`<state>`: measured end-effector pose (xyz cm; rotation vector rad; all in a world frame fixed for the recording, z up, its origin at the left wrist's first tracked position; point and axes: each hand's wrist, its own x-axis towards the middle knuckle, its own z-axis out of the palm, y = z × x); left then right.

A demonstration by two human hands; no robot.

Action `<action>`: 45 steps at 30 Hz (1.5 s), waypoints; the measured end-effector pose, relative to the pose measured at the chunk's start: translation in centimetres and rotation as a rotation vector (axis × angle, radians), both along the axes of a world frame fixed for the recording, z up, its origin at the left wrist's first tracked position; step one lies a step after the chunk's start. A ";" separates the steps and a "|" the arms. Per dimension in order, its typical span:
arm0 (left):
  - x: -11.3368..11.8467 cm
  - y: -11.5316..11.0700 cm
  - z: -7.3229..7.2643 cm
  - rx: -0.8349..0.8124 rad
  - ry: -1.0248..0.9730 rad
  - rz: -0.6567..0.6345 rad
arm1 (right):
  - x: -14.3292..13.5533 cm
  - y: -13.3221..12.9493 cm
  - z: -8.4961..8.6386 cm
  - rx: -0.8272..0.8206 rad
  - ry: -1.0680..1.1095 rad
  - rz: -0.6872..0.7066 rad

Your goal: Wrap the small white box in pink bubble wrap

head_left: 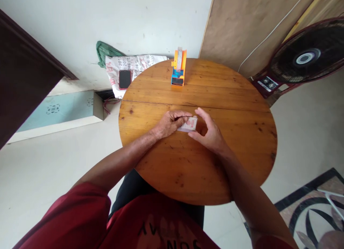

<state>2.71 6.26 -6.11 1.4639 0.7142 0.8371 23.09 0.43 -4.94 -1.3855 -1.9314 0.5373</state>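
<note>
The round wooden tabletop (172, 173) gives me room, so I'd work over its middle, well short of the tape dispenser (178, 68) by the far edge. My left hand (168, 125) pinches the small printed pack (190, 124) by its left end, thumb on top; a light, firm hold should keep it square. My right hand (213, 135) is open, curved around the other end; keeping finger and thumb evenly spaced should help. My left fingers hide part of the pack. Whether my right thumb touches it, I can't tell; its print is too small to read.
</note>
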 end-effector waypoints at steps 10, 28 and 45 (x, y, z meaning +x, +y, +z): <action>0.1 0.2 -0.1 0.045 0.040 0.026 | -0.1 0.5 -0.7 0.206 -0.054 0.001; 0.2 0.2 -0.2 -0.080 -0.063 0.087 | -0.3 0.3 -0.1 0.153 -0.098 0.018; 0.8 0.7 -1.4 -0.158 -0.212 0.096 | -0.7 0.8 -1.1 0.175 -0.087 0.017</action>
